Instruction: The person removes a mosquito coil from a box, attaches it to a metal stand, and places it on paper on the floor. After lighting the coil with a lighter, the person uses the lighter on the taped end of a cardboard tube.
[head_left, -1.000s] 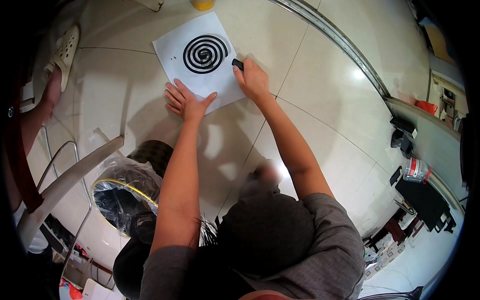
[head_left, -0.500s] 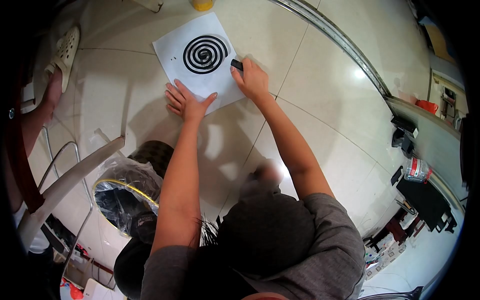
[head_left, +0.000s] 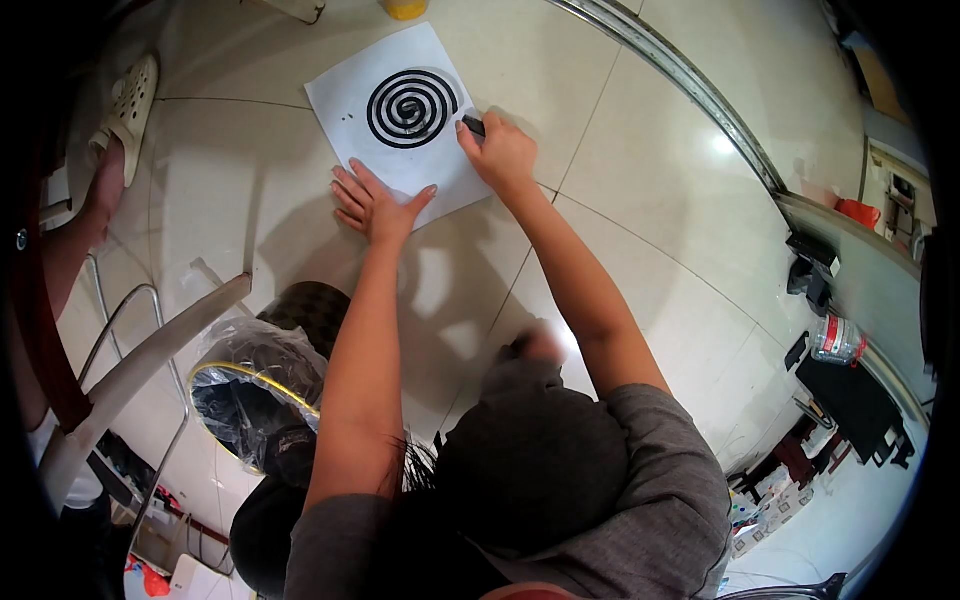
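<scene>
A white sheet of paper [head_left: 345,88] lies on the tiled floor, with a thick black spiral [head_left: 372,118] on its upper part. My left hand [head_left: 377,207] presses flat on the sheet's lower edge, fingers spread. At the right edge of the sheet, my right hand [head_left: 506,155] is closed around a short black block-like piece [head_left: 473,125]. Its near end points toward the spiral's outer end, and the rest is hidden by my fingers. A few small dark specks sit on the paper left of the spiral.
A yellow-bottomed container [head_left: 406,9] stands beyond the paper. A metal floor track [head_left: 690,92] runs along the right. On the left are a lined waste bin [head_left: 255,375], a chair leg [head_left: 150,370] and another person's foot in a clog [head_left: 132,110]. A plastic bottle [head_left: 836,341] is far right.
My right hand has shifted very slightly, its thumb now nearer the tip of the black piece. The left hand and the paper stay in place.
</scene>
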